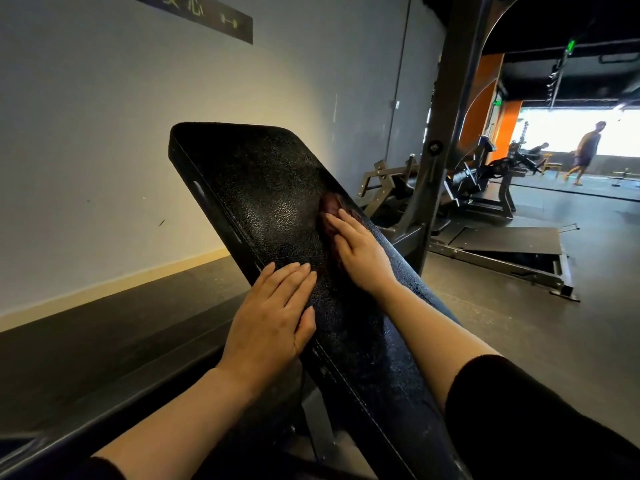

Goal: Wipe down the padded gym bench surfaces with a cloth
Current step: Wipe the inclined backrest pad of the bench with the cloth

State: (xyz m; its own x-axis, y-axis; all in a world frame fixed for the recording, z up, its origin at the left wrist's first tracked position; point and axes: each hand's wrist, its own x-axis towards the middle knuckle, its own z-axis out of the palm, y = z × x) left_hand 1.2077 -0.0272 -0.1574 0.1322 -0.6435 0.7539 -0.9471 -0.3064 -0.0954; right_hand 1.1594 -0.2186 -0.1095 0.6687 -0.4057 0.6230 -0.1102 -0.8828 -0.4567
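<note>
Both forearms reach forward, left hand [273, 317] and right hand [356, 247] flat, fingers straight.

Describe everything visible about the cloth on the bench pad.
The cloth is a dark reddish-brown, soft-looking rag, bunched and blurred. It lies on the black pebbled bench pad, near the pad's right edge. The right hand presses flat on it with straight fingers, covering most of it; only its upper and left edges show. The left hand rests on the pad apart from it.

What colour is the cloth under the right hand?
Dark reddish-brown cloth, blurred, under the right hand; head view.
</note>
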